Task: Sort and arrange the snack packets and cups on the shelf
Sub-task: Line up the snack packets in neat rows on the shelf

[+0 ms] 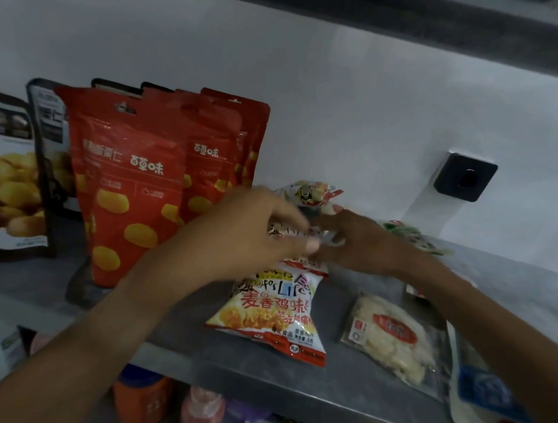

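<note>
Head view | left hand (255,229) and right hand (353,243) both pinch a small snack packet (294,233) above mid-shelf | white-and-red packet (274,310) flat near the shelf (186,356) front edge | clear packet (391,337) just right of it | red pouches (129,178) upright toward back left
</note>
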